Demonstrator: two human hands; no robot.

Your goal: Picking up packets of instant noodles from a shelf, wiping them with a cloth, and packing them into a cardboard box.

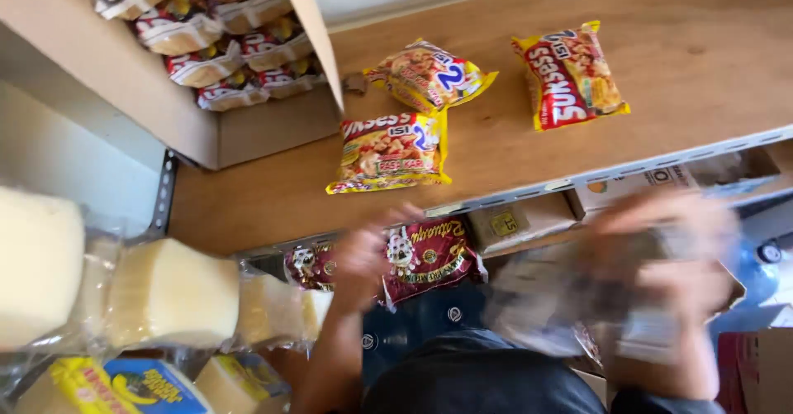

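dark red snack packets [428,255] sit on the lower shelf, just below the edge of the wooden shelf [677,59], and the left hand [363,257] rests against their left side, fingers curled over the top edge. its grip looks half closed on the nearest packet, though motion blur keeps me from telling whether it truly holds it. the packet lies to the right of that hand, its long axis running left to right along the shelf edge; the left hand is clearly the nearer one. the right hand [677,257] is well to the right, badly blurred, wrapped around a clear crinkled plastic bag [562,306]; its grip seems closed on the bag.

counted: two dark red packets show, the second [310,267] partly hidden behind the left hand. three yellow-and-red noodle packets [395,151] lie flat on the wooden shelf, two close together and one [570,75] apart to the right. an open cardboard box [124,75] at the far left holds at least seven small red-and-white packs. three or four pale blocks in clear wrap [169,294] lie at the near left.
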